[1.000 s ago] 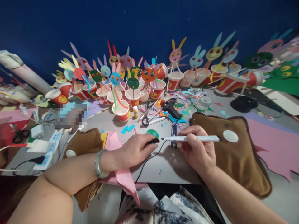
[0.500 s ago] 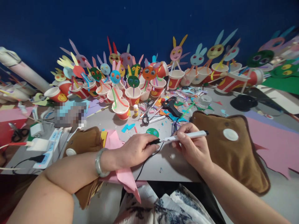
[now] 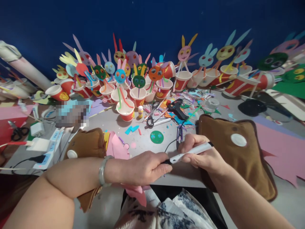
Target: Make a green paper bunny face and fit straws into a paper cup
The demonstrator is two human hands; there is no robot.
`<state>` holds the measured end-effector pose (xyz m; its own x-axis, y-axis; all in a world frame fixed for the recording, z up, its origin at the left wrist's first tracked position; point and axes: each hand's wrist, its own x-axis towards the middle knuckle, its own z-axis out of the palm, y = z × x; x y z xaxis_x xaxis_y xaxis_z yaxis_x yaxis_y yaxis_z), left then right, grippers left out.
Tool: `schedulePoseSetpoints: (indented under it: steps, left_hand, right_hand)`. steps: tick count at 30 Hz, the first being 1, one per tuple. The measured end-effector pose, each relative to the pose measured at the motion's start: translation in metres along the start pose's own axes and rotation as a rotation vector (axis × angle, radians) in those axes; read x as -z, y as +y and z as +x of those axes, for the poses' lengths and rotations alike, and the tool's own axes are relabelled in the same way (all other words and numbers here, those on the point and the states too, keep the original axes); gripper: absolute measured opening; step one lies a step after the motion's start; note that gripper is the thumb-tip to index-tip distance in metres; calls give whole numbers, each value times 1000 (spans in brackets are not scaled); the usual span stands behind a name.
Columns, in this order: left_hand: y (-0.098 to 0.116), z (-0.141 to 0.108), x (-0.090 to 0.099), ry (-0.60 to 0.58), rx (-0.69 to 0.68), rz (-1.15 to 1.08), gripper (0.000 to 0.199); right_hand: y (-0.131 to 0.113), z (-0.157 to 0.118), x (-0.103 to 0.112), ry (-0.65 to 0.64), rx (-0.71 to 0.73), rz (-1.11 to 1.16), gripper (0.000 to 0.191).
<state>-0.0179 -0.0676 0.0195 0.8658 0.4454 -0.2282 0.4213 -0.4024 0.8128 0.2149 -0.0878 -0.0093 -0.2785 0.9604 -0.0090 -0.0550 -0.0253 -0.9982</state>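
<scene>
My right hand is closed around a white marker with a black rear end. My left hand pinches the black marker cap, which meets the marker's left end; I cannot tell if it is fully seated. Both hands are above the front part of the grey table. Just beyond them lies a green paper disc with two blue eyes on it. Pink paper and a pair of purple-edged glasses-like shapes lie near my left wrist.
Paper cups with paper rabbit faces line the back. Before them are scissors, a small yellow-white bottle, a black glue gun and paper scraps. Brown cloth pouches flank my arms. A power strip sits left.
Both hands have come nearer to me with the marker and cap, uncovering the green disc. The marker's left end and the cap are now lower, and the marker slopes more.
</scene>
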Motion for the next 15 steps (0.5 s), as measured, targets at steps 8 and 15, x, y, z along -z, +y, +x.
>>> schedulePoseSetpoints:
  steps: [8, 15]
  left_hand:
    - [-2, 5, 5, 51, 145, 219, 28]
    - [-3, 3, 1, 34, 84, 158, 31]
  right_hand:
    - [-4, 2, 20, 53, 86, -72, 35]
    - [-19, 3, 26, -84, 97, -391, 36]
